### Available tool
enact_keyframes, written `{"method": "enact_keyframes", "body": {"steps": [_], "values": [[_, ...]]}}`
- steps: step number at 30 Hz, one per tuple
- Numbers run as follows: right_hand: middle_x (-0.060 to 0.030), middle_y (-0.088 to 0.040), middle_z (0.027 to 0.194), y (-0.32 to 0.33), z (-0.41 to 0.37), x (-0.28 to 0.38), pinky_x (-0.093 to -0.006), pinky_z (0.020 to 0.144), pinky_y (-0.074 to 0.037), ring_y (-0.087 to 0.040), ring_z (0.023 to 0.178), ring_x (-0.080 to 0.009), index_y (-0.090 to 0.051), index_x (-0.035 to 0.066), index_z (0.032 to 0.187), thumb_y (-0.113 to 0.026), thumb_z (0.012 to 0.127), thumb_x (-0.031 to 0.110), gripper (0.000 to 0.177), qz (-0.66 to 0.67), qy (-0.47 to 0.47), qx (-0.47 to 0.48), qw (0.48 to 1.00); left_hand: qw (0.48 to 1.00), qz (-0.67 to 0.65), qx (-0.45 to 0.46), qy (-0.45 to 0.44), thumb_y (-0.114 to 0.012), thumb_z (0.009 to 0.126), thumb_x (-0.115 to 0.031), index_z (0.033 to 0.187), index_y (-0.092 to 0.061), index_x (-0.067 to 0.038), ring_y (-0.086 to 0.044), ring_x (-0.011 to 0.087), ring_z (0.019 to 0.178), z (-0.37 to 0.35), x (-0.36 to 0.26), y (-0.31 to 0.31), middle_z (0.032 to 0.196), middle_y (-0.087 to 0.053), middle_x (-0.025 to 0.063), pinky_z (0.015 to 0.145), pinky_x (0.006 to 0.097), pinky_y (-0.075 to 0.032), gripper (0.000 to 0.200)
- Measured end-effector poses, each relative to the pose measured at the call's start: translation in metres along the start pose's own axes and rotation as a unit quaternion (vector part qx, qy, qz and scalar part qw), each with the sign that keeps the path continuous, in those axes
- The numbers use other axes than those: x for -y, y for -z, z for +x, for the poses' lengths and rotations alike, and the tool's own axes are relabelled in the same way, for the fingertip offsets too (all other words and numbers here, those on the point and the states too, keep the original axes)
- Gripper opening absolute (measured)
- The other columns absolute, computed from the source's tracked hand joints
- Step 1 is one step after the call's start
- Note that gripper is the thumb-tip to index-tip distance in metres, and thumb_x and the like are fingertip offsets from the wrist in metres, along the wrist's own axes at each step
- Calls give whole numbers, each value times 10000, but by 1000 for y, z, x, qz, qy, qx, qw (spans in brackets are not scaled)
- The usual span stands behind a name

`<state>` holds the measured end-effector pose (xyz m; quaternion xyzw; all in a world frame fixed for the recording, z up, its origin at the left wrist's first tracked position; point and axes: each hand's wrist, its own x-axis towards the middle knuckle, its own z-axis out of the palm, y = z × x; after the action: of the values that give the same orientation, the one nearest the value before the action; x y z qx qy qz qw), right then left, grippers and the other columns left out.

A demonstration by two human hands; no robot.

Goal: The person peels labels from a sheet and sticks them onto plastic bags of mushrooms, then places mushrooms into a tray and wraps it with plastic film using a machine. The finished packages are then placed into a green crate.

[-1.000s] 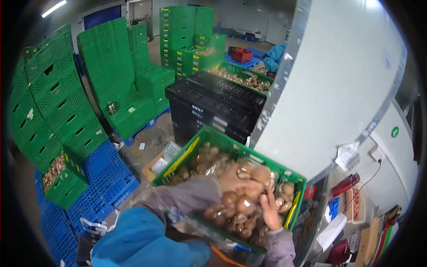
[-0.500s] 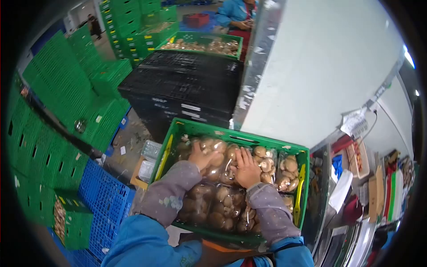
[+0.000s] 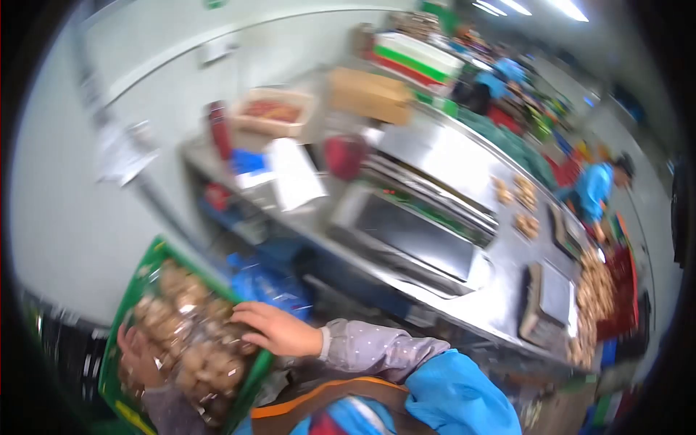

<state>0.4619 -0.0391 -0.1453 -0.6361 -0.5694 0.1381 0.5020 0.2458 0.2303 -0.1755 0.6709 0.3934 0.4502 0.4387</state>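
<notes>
A green crate (image 3: 154,254) at the lower left holds clear-wrapped packs of brown mushrooms (image 3: 192,326). My left hand (image 3: 139,355) lies on the packs at the crate's left side, fingers apart and blurred. Over the crate's right edge, my right hand (image 3: 272,330) touches the packs there with its fingers spread. Neither hand grips anything that I can make out.
A steel table (image 3: 493,319) runs across the right, bearing a machine with a dark plate (image 3: 413,232), a scale (image 3: 547,304), loose mushrooms (image 3: 594,304) and a cardboard box (image 3: 370,94). A co-worker (image 3: 598,188) in blue is beyond. A blue bag (image 3: 272,286) lies beside the crate.
The view has swung right, bringing the steel table in and shifting the crate to the lower left. My hands remain at the mushroom packs, now farther apart, the right one at the crate's edge.
</notes>
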Motion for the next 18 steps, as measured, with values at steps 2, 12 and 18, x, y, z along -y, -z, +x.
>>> {"method": "enact_keyframes", "body": {"steps": [2, 12, 18], "values": [[-154, -531, 1094, 84, -56, -24, -388, 883, -427, -520, 1035, -334, -523, 27, 1095, -622, 796, 95, 322, -14, -55, -122, 991, 993, -59, 106, 0, -552, 877, -110, 1237, -424, -27, -575, 163, 837, -26, -48, -84, 1087, -549, 111, 753, 280, -470, 391], [-89, -619, 955, 487, -417, -78, -272, 583, -508, -642, 752, -160, -537, 52, 1149, -573, 868, 166, 306, 66, -429, -504, 747, 685, -169, 708, 31, -597, 841, -14, 1079, -557, 20, -600, 108, 800, -266, -300, -450, 934, -630, 91, 729, 226, -481, 245], [-130, -613, 1008, 622, -609, -150, -320, 754, -477, -596, 899, -220, -517, 74, 1213, -639, 818, 264, 456, -120, -494, -592, 625, 513, -24, 858, -21, -664, 805, -56, 1179, -518, -31, -563, 68, 812, -365, -354, -587, 1023, -595, 82, 724, 189, -461, 402]]}}
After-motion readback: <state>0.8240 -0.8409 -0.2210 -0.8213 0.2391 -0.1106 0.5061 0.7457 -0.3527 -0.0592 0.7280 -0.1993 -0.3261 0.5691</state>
